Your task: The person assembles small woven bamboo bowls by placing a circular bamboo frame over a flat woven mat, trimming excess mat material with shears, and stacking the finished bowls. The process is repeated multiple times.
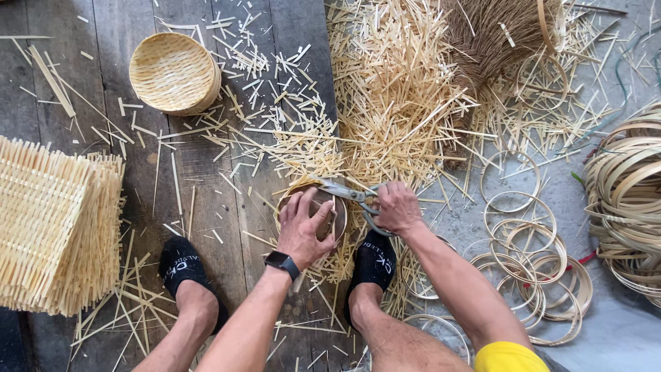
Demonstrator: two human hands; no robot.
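- Risk of a nick, as I judge it: the scissors (351, 194) have their blades just beside the left hand (303, 231), whose fingers spread over the round woven basket (311, 207) being trimmed.
- Slipping looks possible too, since the basket rests on loose bamboo offcuts (392, 103) on the floor.
- Left hand: spread wide, pressing flat on the basket, directly under it.
- Right hand (397, 207): closed around the scissor handles, blades pointing toward the left hand.
- A finished basket (174, 72) lies well beyond the left hand.

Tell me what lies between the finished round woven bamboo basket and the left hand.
In the head view, loose cut bamboo slivers on dark floorboards separate basket from left hand.
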